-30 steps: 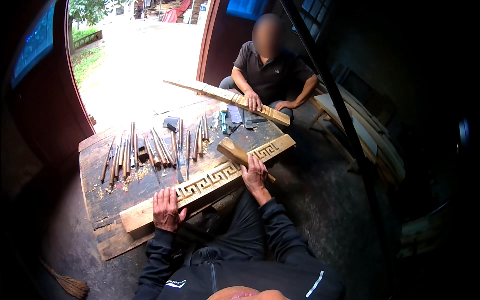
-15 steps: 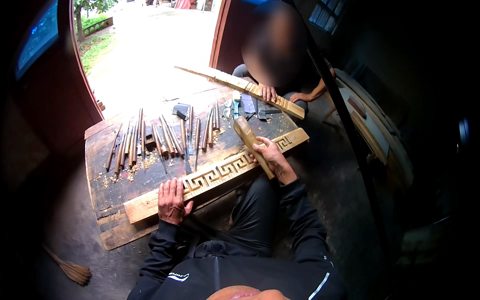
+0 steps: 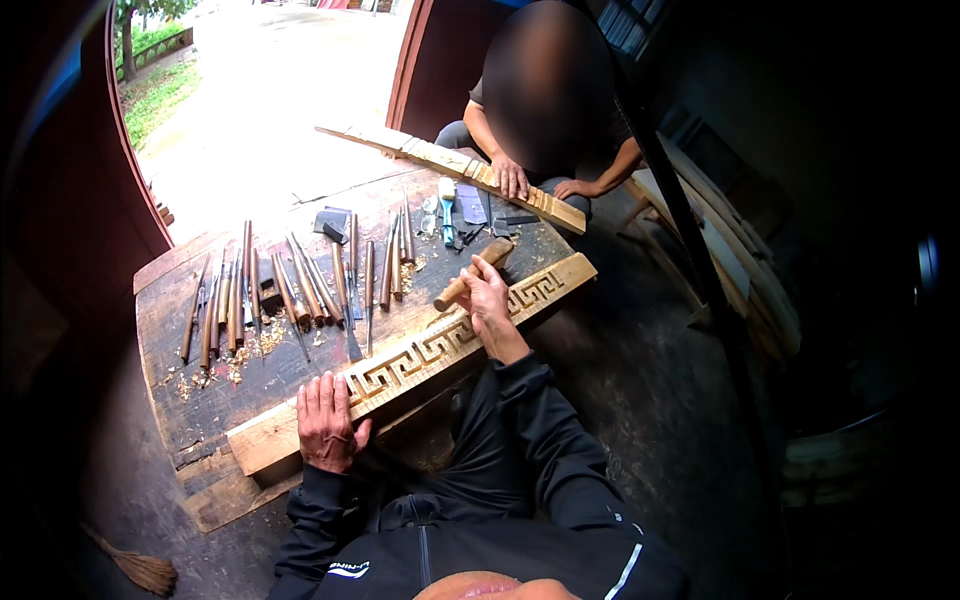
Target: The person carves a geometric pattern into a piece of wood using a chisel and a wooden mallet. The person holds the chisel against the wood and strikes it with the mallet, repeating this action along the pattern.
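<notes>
Two bare hands are busy at the carved beam (image 3: 425, 350), which lies slantwise along the near edge of a worn table (image 3: 215, 405), an angular key pattern cut into its upper face. The left hand (image 3: 327, 425) is laid flat on the beam toward its left end, the four fingers straight and close together, the thumb held out apart from them. Above the beam, right of its middle, the right hand (image 3: 488, 305) has its fingers curled around a wooden mallet (image 3: 496, 250); from here I can't tell whether that hand touches the beam beneath. On the beam's far side lies a row of wooden-handled chisels (image 3: 248, 270), one blade reaching close to it, with pale shavings (image 3: 262, 343) scattered among them. Farther beyond the beam there's a brush (image 3: 447, 215) with a turquoise handle. Across from the beam, a co-worker's hand (image 3: 511, 178) rests on a second length of wood (image 3: 440, 160), and to the beam's lower left, well apart from it, I see a broom (image 3: 145, 573)
</notes>
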`<act>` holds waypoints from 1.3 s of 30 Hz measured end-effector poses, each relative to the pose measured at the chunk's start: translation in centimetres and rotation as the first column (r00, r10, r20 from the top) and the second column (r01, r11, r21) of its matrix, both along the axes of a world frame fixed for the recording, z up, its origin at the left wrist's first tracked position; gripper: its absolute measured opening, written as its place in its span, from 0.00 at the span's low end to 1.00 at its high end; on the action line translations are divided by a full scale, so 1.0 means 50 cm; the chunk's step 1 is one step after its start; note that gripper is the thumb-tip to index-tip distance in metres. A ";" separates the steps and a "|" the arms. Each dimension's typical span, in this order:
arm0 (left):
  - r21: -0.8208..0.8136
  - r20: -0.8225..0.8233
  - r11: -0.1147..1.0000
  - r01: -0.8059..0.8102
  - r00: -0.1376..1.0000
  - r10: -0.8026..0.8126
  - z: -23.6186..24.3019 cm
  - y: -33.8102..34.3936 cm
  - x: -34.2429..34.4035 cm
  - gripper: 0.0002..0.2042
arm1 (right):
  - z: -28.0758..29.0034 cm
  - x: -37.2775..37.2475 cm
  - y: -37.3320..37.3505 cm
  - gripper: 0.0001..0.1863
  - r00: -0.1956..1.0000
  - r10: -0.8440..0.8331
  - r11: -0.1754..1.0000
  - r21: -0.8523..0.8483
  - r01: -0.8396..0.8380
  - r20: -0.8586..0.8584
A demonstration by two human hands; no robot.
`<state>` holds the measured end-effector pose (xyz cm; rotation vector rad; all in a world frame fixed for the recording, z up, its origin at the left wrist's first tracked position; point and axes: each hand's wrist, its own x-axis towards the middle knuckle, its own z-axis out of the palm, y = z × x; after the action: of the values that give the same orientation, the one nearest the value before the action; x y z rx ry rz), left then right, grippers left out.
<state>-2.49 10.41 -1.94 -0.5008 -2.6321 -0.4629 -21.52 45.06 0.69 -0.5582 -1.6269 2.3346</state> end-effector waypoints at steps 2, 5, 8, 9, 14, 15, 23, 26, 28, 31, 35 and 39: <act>-0.008 -0.004 1.000 -0.018 1.000 0.018 -0.003 -0.018 -0.001 0.51 | 0.031 -0.005 -0.055 0.30 0.997 0.053 0.998 0.038 -0.055 0.056; 0.009 -0.006 1.000 -0.009 1.000 0.009 -0.005 -0.011 -0.001 0.51 | 0.050 -0.016 -0.064 0.32 0.993 0.085 0.995 0.043 -0.089 0.085; 0.011 -0.005 1.000 -0.006 1.000 0.006 -0.006 -0.012 -0.004 0.50 | 0.052 -0.025 -0.064 0.34 0.984 0.149 0.985 0.077 -0.156 0.099; 0.013 0.003 1.000 -0.001 1.000 0.001 -0.003 -0.011 -0.004 0.50 | 0.046 -0.030 -0.061 0.34 0.981 0.156 0.982 0.091 -0.167 0.115; -0.001 0.067 0.999 0.049 0.997 -0.049 0.023 -0.029 0.007 0.51 | 0.016 -0.033 -0.043 0.31 0.954 0.223 0.928 0.257 -0.271 0.199; -0.002 0.079 0.999 0.054 0.995 -0.053 0.034 -0.043 0.011 0.51 | 0.017 -0.031 -0.042 0.31 0.944 0.251 0.910 0.280 -0.306 0.215; -0.142 0.232 0.990 0.020 0.973 0.014 0.029 -0.188 0.022 0.56 | 0.039 0.045 -0.040 0.24 0.989 0.124 0.549 0.836 0.001 -0.082; -0.156 0.253 0.988 -0.011 0.966 0.051 0.033 -0.230 0.030 0.54 | 0.030 0.121 -0.039 0.05 0.897 -0.062 0.429 0.800 0.419 -0.437; -0.140 0.232 0.990 0.024 0.973 0.009 0.032 -0.236 0.027 0.52 | 0.003 0.169 -0.020 0.13 0.887 -0.161 0.607 0.665 0.435 -0.434; -0.112 0.196 0.993 0.031 0.981 -0.009 0.035 -0.239 0.022 0.49 | -0.030 0.240 -0.014 0.24 0.923 -0.259 0.832 0.421 0.362 -0.284; -0.069 0.168 0.995 0.074 0.984 -0.062 0.042 -0.237 0.011 0.49 | -0.092 0.302 -0.013 0.26 0.978 -0.204 0.944 0.255 0.211 -0.052; -0.054 0.154 0.992 0.111 0.983 -0.102 0.062 -0.230 0.029 0.50 | -0.079 0.313 -0.027 0.31 0.991 -0.131 0.794 0.598 0.112 -0.011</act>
<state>-1.01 -1.09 1.16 -0.6528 -2.7814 -0.4702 -5.88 43.71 -3.29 -0.5299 -2.1286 1.5816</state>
